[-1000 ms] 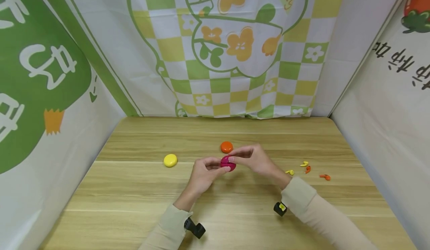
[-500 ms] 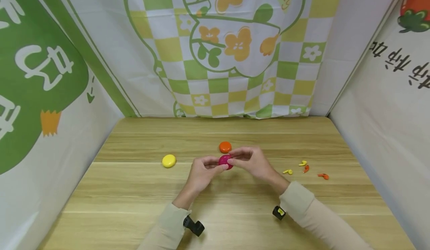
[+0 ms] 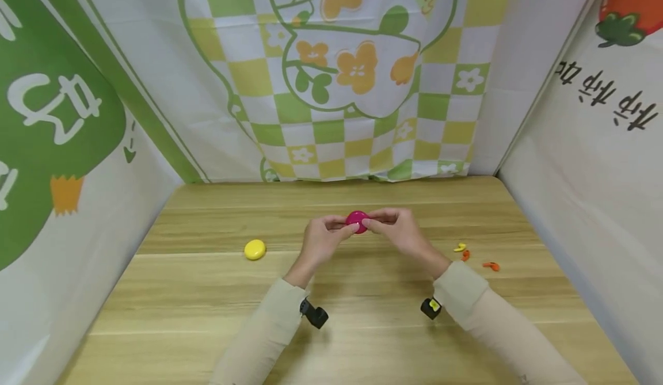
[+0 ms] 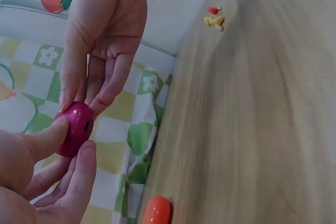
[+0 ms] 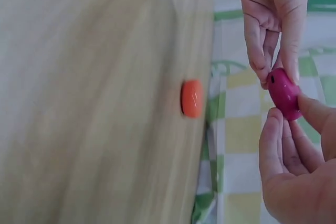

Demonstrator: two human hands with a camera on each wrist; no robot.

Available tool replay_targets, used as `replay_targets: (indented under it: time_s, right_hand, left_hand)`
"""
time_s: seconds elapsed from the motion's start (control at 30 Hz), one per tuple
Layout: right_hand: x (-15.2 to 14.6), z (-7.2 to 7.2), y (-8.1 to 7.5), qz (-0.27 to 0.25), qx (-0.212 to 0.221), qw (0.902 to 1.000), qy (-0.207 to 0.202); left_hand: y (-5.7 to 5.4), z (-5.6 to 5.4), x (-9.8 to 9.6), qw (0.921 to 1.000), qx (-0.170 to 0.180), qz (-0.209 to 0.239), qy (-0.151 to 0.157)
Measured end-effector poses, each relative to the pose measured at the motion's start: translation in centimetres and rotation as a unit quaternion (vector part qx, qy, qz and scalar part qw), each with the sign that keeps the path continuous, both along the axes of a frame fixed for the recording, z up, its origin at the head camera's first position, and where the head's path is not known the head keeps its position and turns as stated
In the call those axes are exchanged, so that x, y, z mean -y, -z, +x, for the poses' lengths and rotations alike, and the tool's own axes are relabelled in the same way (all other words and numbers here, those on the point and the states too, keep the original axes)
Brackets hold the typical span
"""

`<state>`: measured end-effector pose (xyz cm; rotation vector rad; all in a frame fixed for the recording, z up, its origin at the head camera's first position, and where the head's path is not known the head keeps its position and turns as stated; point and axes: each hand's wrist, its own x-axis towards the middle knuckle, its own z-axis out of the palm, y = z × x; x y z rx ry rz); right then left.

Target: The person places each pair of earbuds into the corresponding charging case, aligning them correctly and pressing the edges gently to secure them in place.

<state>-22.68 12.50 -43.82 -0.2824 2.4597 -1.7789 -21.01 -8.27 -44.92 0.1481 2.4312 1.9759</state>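
Note:
Both hands pinch a glossy magenta round earbud case (image 3: 357,221), held up above the table with its lid closed. My left hand (image 3: 319,241) grips its left side between thumb and fingers. On the right side, my right hand (image 3: 406,234) does likewise. A small dark slot shows on the magenta case (image 4: 76,128) in the left wrist view. An orange case (image 5: 191,98) lies on the table below the hands, hidden in the head view. To the left is a yellow case (image 3: 255,250).
Right of the right forearm lie a yellow earbud (image 3: 460,247) and two orange ones, the outer orange earbud (image 3: 491,266) farthest right. The wooden table (image 3: 207,298) ends at a back wall of checked cloth (image 3: 331,149); printed side walls flank it.
The magenta case had a visible gap a second ago; it closed by half a second ago. Both hands have since carried it away from me, toward the table's back, covering the orange case.

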Motion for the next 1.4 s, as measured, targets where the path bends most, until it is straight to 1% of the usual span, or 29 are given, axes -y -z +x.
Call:
replay_targets:
  time_s: [0.1,0.23,0.33,0.43,0.53,0.6,0.7,0.77,0.9,0.97,1.07,1.13,1.3,1.4]
  right_hand:
    - [-0.5,-0.9,-0.4,0.0,0.019,0.9996,0.021]
    - [-0.9,-2.1,-0.4,-0.001,0.042,0.9982,0.043]
    - [-1.0,-3.1,0.0,0.008,0.056,0.9968,0.057]
    - [-1.0,-3.9,0.8,0.023,0.06,0.9951,0.076]
    - [-1.2,-4.4,1.6,0.05,0.048,0.9931,0.095]
    - [-1.4,-4.6,2.1,0.07,0.038,0.9913,0.105]
    - [-1.8,-4.6,2.8,0.085,0.032,0.989,0.116]
    - [-2.0,-4.6,3.2,0.074,0.043,0.9888,0.122]
    - [-2.3,-4.4,3.9,0.044,0.068,0.988,0.131]
    - [-2.4,-4.3,4.1,0.04,0.074,0.9875,0.133]
    - [-2.6,-4.2,4.3,0.056,0.076,0.986,0.137]
    - [-2.6,-4.2,4.3,0.065,0.078,0.9849,0.14]
    - [-2.8,-4.3,4.3,0.092,0.068,0.9824,0.148]
    - [-3.0,-4.2,4.0,0.133,0.05,0.9789,0.146]
  left_hand:
    - [-0.3,-1.1,-1.0,0.9997,-0.007,-0.017,-0.015]
    - [-0.2,-2.5,-2.1,0.9982,-0.021,-0.048,-0.031]
    - [0.1,-3.7,-2.8,0.9965,-0.016,-0.071,-0.041]
    - [0.6,-4.7,-3.5,0.9942,-0.006,-0.099,-0.042]
    - [1.1,-5.5,-4.3,0.9884,0.0,-0.145,-0.045]
    - [1.4,-5.8,-4.9,0.9804,-0.004,-0.19,-0.05]
    - [1.6,-6.1,-5.8,0.9676,-0.017,-0.247,-0.05]
    - [1.8,-6.1,-6.4,0.96,-0.027,-0.275,-0.044]
    - [2.2,-6.0,-7.3,0.9516,-0.036,-0.303,-0.033]
    - [2.5,-6.0,-7.6,0.9498,-0.04,-0.309,-0.034]
    - [3.0,-6.1,-7.8,0.947,-0.045,-0.316,-0.035]
    - [3.2,-6.1,-7.9,0.9472,-0.051,-0.315,-0.035]
    - [3.1,-5.9,-8.0,0.9493,-0.054,-0.308,-0.028]
    - [3.0,-5.9,-7.9,0.9499,-0.055,-0.307,-0.018]
